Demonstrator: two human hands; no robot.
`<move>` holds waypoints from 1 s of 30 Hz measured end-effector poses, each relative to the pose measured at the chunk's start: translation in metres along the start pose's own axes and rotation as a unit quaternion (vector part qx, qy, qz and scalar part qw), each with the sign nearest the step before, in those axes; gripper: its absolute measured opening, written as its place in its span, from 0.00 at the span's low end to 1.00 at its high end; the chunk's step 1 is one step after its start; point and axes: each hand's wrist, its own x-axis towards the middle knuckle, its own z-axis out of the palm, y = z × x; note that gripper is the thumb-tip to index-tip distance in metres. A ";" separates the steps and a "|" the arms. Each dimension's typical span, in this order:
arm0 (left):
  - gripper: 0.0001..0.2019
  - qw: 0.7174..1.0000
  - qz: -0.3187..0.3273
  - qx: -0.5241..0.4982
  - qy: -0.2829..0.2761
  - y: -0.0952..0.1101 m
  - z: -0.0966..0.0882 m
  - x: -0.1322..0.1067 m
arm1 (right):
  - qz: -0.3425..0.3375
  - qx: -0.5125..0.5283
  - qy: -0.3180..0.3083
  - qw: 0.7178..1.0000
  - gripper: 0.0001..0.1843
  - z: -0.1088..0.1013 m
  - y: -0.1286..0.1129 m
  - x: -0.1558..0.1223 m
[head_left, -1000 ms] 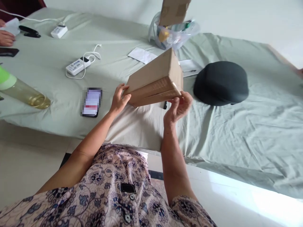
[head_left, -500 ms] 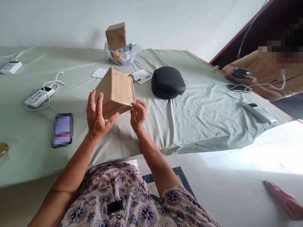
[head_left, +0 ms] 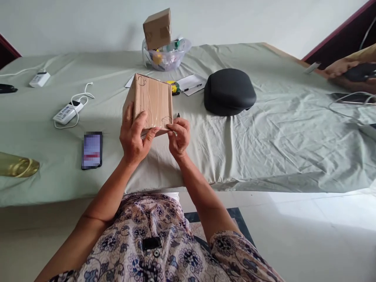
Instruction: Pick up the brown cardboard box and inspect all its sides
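The box (head_left: 152, 100) is gripped between both hands over the worktop (head_left: 293, 133), tilted, with a taped, ink-marked face turned up. By the left hand (head_left: 133, 133), half curled, the box's left side is clasped, the fingers bent against it and the thumb laid along the near edge. By the right hand (head_left: 178, 135), drawn in tight, the near right corner is pinched between thumb and fingertips; whether loose tape is also caught there cannot be told. The inside of the box is hidden. Beyond both hands, near the wall, a clear basin (head_left: 173, 63) is seen, in which a small box (head_left: 158, 30) is propped high and tilted, with a yellow item (head_left: 157, 58) and a green item (head_left: 177, 44) among others too jumbled to name. To the right of the right hand, well apart from it, a black case (head_left: 230, 92) is set down. To the left of the left hand, a phone (head_left: 92, 150) is laid, and farther left a bottle (head_left: 19, 165) is partly seen.
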 end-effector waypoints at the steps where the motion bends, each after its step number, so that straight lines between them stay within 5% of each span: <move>1: 0.27 1.000 0.002 -0.004 0.001 -0.002 -0.003 -0.001 | 0.003 0.017 -0.015 1.000 0.17 -0.001 -0.001 0.000; 9: 0.26 0.998 -0.003 -0.044 -0.034 -0.004 -0.023 -0.013 | -0.073 0.172 0.000 0.982 0.18 -0.008 -0.018 0.011; 14: 0.25 0.994 0.040 -0.077 -0.068 0.004 -0.026 -0.040 | 0.030 0.146 0.082 0.985 0.36 -0.006 0.007 0.009; 17: 0.30 0.986 0.112 -0.091 -0.083 0.000 -0.026 -0.058 | 0.072 0.192 0.097 0.974 0.34 -0.009 0.022 0.012; 21: 0.38 0.982 0.123 -0.082 -0.120 -0.018 -0.021 -0.079 | 0.108 0.242 0.058 0.963 0.29 -0.016 0.024 0.016; 26: 0.37 0.982 -0.002 -0.064 -0.179 -0.056 -0.005 -0.091 | 0.151 0.217 -0.063 0.962 0.23 -0.015 0.008 0.013; 30: 0.47 0.969 -0.097 -0.106 -0.202 -0.073 0.005 -0.070 | 0.154 0.191 -0.098 0.964 0.21 -0.009 0.004 0.008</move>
